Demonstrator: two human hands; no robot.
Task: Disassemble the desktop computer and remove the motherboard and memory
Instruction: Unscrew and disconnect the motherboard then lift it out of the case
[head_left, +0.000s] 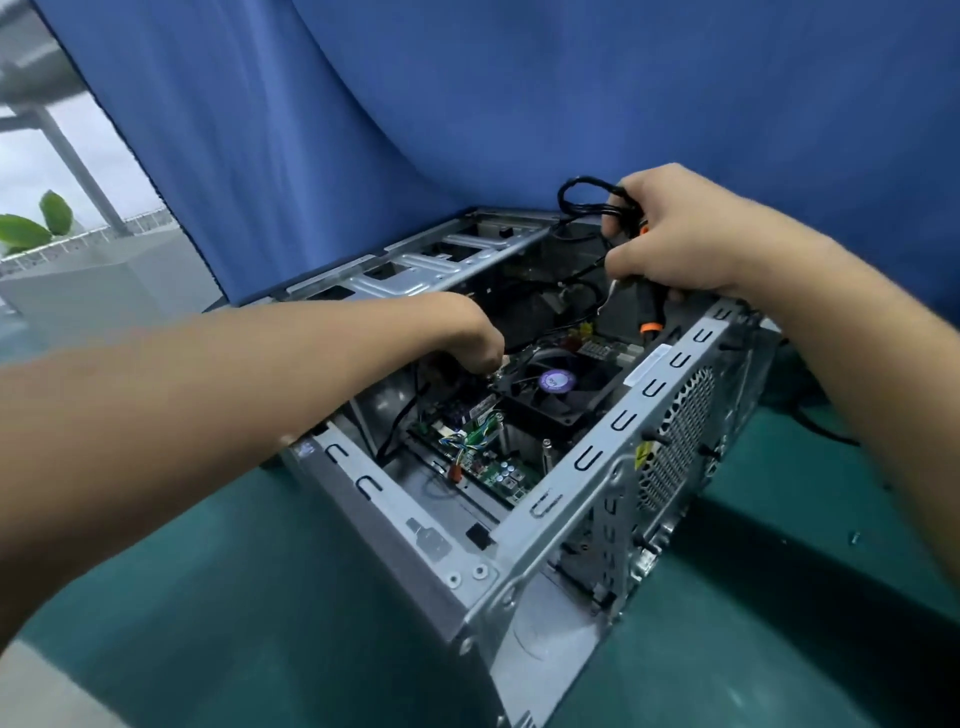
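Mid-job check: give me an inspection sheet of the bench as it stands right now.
Surface: green mat, bearing the case.
Job's things: open computer case on its side; motherboard inside, fan on it; memory not made out.
Clutter: small screw on the mat.
Grippers: left hand reaches in beside the fan, grasp hidden; right hand grips screwdriver and black cable loop.
Cables: black cable loop; coloured wires on the motherboard.
Surroundings: blue curtain; leaves.

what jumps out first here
The opened computer case in the middle of the green mat, its fan and motherboard exposed. Above its far end the right hand grips black cables and an orange-and-black screwdriver; the left hand reaches inside beside the fan.
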